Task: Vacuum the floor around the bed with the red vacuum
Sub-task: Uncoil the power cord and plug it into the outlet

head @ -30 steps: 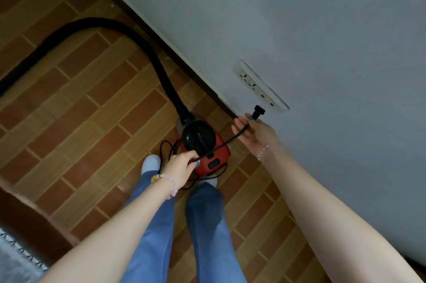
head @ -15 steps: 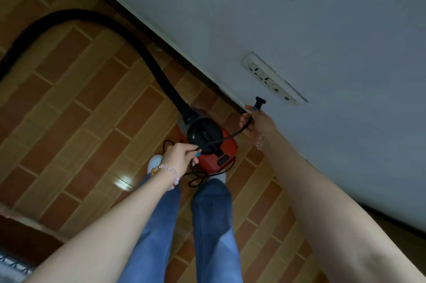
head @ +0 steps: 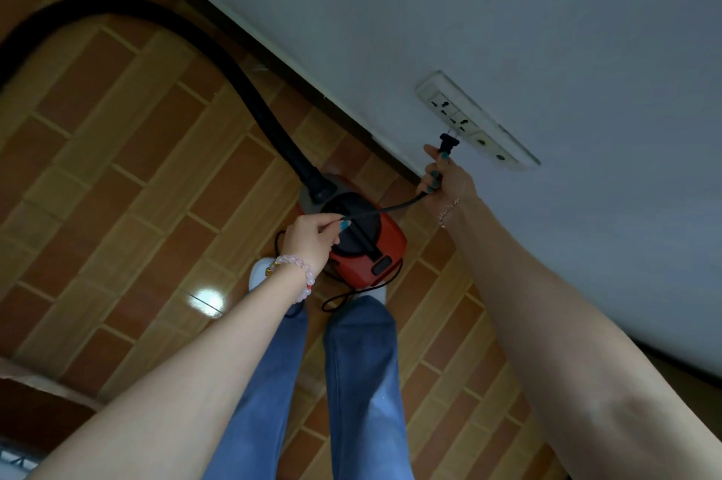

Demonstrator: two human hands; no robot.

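Note:
The red vacuum [head: 375,256] with a black top sits on the tiled floor by the wall, just in front of my feet. Its thick black hose [head: 218,57] curves away to the upper left. My right hand [head: 445,178] grips the black power cord just behind the plug [head: 447,143], whose prongs nearly touch the white wall socket strip [head: 476,120]. My left hand [head: 312,241] pinches the power cord [head: 386,209] above the vacuum's black top. The cord runs taut between both hands.
A grey wall [head: 508,10] with a dark skirting board [head: 312,92] runs diagonally. Loose cord loops [head: 340,298] lie on the floor by my white shoes. A dark wooden edge [head: 35,401], perhaps the bed frame, shows at the lower left.
My right hand has lifted the plug up to the socket strip, from a little below it. My left hand keeps pinching the cord over the vacuum. The view has moved closer.

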